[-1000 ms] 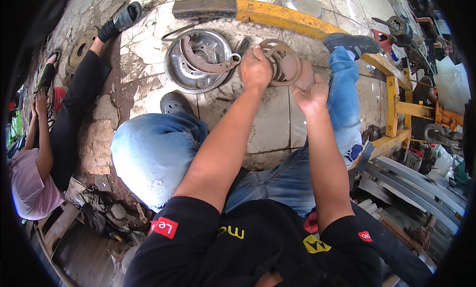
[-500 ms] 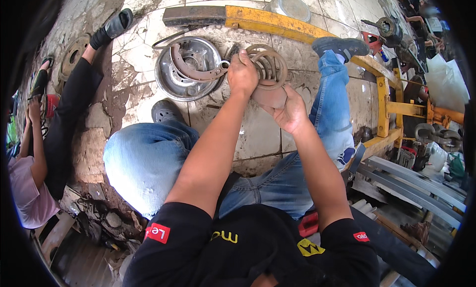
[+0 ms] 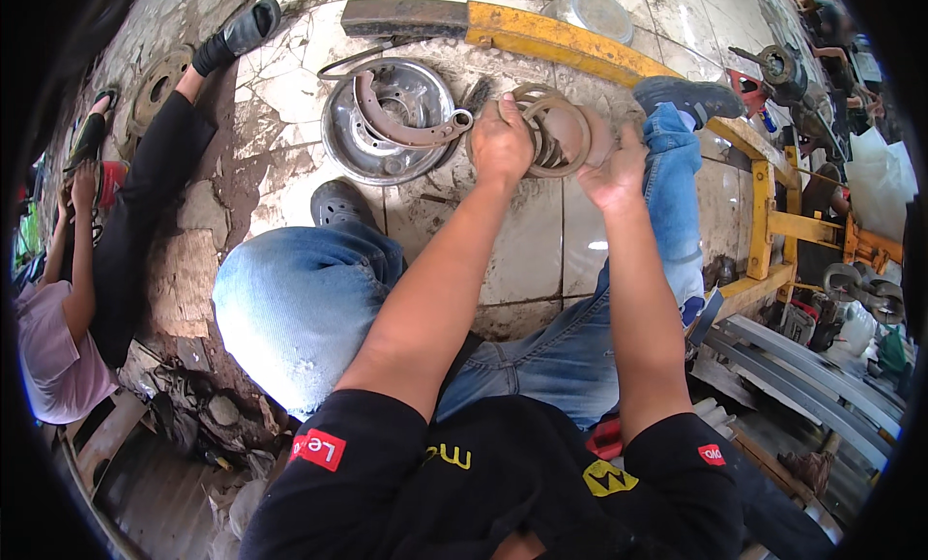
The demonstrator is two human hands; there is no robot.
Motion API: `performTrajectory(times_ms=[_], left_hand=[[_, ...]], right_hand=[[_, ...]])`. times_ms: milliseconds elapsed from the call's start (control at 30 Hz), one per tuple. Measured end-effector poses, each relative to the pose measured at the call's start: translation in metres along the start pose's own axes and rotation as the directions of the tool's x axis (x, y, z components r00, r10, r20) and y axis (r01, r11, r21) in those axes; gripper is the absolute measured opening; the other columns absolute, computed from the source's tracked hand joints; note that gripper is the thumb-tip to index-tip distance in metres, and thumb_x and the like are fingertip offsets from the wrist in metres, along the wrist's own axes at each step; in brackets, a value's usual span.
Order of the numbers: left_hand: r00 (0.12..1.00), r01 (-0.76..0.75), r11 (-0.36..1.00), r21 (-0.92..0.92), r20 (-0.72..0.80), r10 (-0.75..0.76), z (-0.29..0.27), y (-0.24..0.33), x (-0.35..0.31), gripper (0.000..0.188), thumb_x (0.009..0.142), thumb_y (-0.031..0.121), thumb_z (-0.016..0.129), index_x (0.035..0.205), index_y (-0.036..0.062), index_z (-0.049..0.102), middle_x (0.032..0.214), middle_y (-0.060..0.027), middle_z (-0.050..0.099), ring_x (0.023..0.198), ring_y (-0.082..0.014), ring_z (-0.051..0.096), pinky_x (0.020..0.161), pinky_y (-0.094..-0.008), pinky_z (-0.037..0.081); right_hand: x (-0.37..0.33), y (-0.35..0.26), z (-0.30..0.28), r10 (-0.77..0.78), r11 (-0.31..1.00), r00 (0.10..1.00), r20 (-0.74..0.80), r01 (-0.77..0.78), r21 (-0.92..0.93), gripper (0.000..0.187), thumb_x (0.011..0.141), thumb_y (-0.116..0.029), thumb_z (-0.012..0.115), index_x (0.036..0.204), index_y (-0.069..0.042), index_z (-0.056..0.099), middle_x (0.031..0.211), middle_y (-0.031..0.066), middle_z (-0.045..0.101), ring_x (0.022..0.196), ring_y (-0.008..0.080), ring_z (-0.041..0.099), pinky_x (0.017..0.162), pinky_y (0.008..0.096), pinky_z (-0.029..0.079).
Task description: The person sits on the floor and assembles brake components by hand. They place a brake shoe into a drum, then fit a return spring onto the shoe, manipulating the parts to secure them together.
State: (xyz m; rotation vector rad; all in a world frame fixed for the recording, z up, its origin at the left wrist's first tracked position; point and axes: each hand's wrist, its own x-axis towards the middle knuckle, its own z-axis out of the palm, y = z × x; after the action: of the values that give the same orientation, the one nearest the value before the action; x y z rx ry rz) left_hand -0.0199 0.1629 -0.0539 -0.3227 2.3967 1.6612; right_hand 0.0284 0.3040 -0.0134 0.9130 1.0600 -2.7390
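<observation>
My left hand [image 3: 504, 146] is closed round the near left side of a rusty coil spring [image 3: 581, 160], whose several turns show end-on as brown rings. At the spring's right side, my right hand [image 3: 616, 173] pinches a reddish-brown sheet that looks like sandpaper [image 3: 597, 134]. Part of the sheet shows through the rings, and my fingers are partly blurred. Left of the spring lies a round grey metal brake plate [image 3: 340, 134]. A curved brown brake shoe [image 3: 411, 132] rests on it, its ringed end close to my left hand.
A yellow steel frame [image 3: 551, 49] runs beyond my hands and down the right side. A round metal pan [image 3: 592, 14] sits behind it. Another person's leg [image 3: 159, 183] stretches along the left. Metal bars [image 3: 802, 376] lie at the right.
My right hand has moved right and away from me with the brown sheet, which now reaches behind the rings. My left hand stays on the spring. The whole view has shifted slightly.
</observation>
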Motion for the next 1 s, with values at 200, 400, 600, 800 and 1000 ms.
performTrajectory(times_ms=[200,400,600,800,1000], left_hand=[[1.000,-0.003,1.000,0.024,0.017,0.002,0.000,0.003,-0.004,0.053,0.103,0.041,0.033,0.111,-0.0053,0.059,0.107,-0.0340,0.061,0.108,-0.0499,0.054,0.094,-0.0508,0.041],[0.999,-0.030,0.999,-0.023,-0.036,0.029,-0.001,0.002,0.000,0.050,0.102,0.039,0.036,0.103,-0.0044,0.059,0.102,-0.0325,0.062,0.099,-0.0491,0.057,0.088,-0.0517,0.043],[1.000,-0.017,1.000,-0.002,0.006,0.017,0.001,0.001,0.005,0.050,0.102,0.040,0.035,0.102,-0.0035,0.058,0.102,-0.0317,0.062,0.099,-0.0485,0.057,0.088,-0.0510,0.043],[0.999,0.010,0.998,-0.057,0.032,-0.008,0.002,-0.008,0.010,0.050,0.103,0.040,0.034,0.103,-0.0041,0.057,0.101,-0.0323,0.062,0.100,-0.0492,0.056,0.088,-0.0510,0.043],[0.999,-0.036,0.998,-0.042,0.012,0.036,0.001,-0.004,0.006,0.049,0.103,0.040,0.034,0.102,-0.0036,0.056,0.101,-0.0324,0.061,0.100,-0.0497,0.056,0.087,-0.0516,0.043]], right_hand=[[-0.003,0.014,-0.013,0.053,0.999,0.999,-0.010,-0.053,-0.004,0.071,0.103,-0.051,0.011,0.139,0.002,0.041,0.139,0.0175,0.050,0.128,0.0322,0.048,0.108,0.0464,0.040],[0.011,0.016,-0.019,-0.054,0.998,0.998,0.033,0.055,-0.015,0.061,0.105,-0.043,0.015,0.141,0.001,0.040,0.141,0.0146,0.050,0.129,0.0312,0.048,0.109,0.0469,0.039],[-0.021,0.008,-0.037,-0.022,0.997,0.997,-0.075,0.016,-0.081,0.054,0.106,-0.040,0.026,0.139,-0.001,0.043,0.137,0.0114,0.054,0.128,0.0272,0.050,0.109,0.0455,0.039],[-0.003,-0.010,-0.009,0.013,0.985,0.999,0.045,-0.005,-0.175,0.064,0.104,-0.050,0.028,0.139,0.001,0.043,0.135,0.0144,0.054,0.126,0.0285,0.051,0.109,0.0462,0.039],[0.047,-0.037,0.019,0.133,0.898,0.988,0.083,-0.085,-0.432,0.064,0.102,-0.052,0.035,0.134,0.002,0.050,0.133,0.0151,0.056,0.124,0.0282,0.053,0.106,0.0413,0.041]])
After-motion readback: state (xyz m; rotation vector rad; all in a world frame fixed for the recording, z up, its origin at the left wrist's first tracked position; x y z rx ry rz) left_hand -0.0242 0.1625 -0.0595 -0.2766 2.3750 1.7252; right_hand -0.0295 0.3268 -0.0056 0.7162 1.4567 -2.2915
